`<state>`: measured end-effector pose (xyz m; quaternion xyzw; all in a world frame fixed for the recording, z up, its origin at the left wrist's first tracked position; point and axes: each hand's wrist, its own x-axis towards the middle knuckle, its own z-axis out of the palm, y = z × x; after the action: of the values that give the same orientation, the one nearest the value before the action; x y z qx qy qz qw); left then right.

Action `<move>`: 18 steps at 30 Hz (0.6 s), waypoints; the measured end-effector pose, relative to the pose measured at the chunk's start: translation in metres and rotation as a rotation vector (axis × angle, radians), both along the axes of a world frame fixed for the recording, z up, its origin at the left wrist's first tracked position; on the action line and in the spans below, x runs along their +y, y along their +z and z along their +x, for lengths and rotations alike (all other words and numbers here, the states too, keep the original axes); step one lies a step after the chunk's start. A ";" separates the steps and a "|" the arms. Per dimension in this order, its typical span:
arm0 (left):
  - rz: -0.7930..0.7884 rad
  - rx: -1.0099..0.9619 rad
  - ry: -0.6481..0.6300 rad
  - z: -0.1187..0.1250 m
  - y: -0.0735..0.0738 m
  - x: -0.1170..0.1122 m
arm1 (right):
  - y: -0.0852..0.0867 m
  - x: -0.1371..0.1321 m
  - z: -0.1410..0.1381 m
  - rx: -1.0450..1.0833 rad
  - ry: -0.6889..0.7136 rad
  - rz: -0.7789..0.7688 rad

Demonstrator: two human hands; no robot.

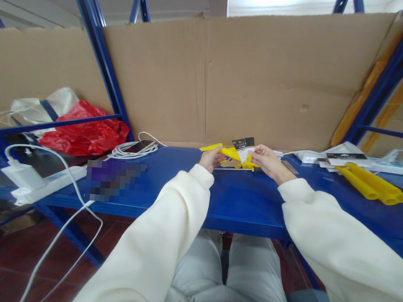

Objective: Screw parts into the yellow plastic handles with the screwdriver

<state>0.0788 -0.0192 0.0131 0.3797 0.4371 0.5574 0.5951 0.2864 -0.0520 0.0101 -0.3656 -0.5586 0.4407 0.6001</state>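
Note:
My left hand is closed around a long yellow tube-like piece, one end of which sticks out past the fingers to the left. My right hand pinches a black-and-white printed card, which stands upright against the yellow piece. More yellow material shows just below the card, partly covered by the fingers. On the blue table beneath both hands lies a thin light rod with a dark end, partly hidden.
Several yellow tubes lie at the right beside white packets. Leftward are a coiled white cable, a red plastic bag and a white power strip. A cardboard panel stands behind the table between blue posts.

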 end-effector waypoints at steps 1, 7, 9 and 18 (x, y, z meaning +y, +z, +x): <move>0.009 -0.006 0.007 0.000 0.001 -0.001 | 0.000 0.000 0.000 -0.004 -0.004 -0.001; 0.033 0.048 0.039 0.003 0.006 -0.005 | -0.002 0.003 -0.003 -0.014 -0.056 0.024; 0.039 0.083 0.032 0.003 0.008 -0.008 | -0.004 0.006 -0.003 -0.017 -0.069 0.027; 0.115 0.210 -0.054 0.009 0.005 -0.013 | -0.011 0.017 0.001 0.007 -0.143 0.012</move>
<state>0.0874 -0.0326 0.0182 0.4810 0.4539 0.5226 0.5381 0.2878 -0.0354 -0.0013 -0.3994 -0.5316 0.3947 0.6341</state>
